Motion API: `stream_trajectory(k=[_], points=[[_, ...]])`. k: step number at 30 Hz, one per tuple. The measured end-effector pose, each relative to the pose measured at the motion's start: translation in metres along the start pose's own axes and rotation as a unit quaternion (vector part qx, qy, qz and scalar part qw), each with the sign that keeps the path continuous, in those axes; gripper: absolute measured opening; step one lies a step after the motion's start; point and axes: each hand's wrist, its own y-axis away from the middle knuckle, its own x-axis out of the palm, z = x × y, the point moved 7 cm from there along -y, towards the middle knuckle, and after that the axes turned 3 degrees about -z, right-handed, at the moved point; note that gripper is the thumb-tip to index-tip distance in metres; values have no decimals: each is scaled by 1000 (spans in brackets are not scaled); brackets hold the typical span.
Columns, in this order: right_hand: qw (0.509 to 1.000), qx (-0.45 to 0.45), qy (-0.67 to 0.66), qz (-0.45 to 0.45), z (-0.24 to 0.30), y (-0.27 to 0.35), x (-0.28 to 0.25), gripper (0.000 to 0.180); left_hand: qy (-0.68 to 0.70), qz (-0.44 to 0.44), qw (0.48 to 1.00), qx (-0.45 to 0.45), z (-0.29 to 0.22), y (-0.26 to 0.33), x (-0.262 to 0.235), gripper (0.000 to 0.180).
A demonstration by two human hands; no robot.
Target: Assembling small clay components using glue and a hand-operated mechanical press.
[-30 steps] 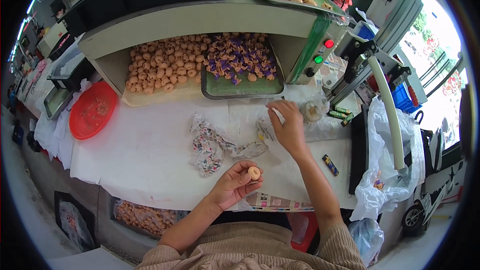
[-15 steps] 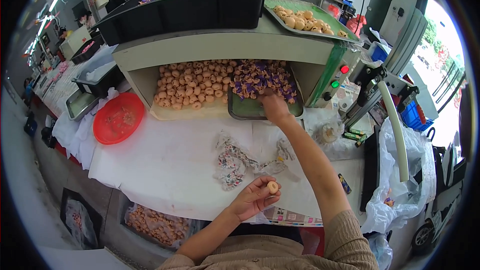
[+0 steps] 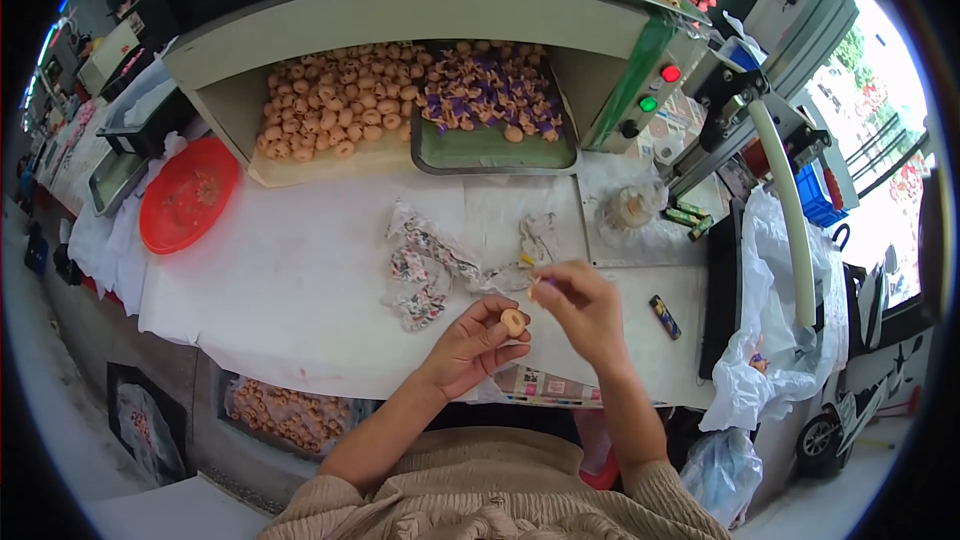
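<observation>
My left hand holds a small tan hollow doll-head-like piece between thumb and fingers, its round opening facing up. Just right of it, my right hand pinches a small purple-and-tan piece, mostly hidden by the fingertips. The two pieces are close but apart. Similar purple-and-tan pieces lie heaped in a green-bottomed tray inside the open-fronted box. To their left, many round tan pieces are piled on a tan sheet.
A crumpled patterned cloth lies on the white table ahead of my hands. At the left stands a red basin. A dark printed tube and a clear bag lie on the right, near a clamped stand. Below the table edge sits a crate of tan pieces.
My right hand has come back from the tray to beside my left hand, now with a small purple-and-tan piece. My left hand still holds the tan piece. The view has tilted downward.
</observation>
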Motion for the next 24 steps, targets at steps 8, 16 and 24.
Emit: stream_trajectory(k=[8,16,24], points=[[996,-42,65,-45,-7,41,-22,19,-62,-34,998,2,27,-15,4,32],[979,-117,129,-108,7,59,-28,18,-90,-60,994,18,36,-11,5,29],[976,-91,145,-135,-6,67,-26,14,-108,-100,989,18,37,-5,5,21]])
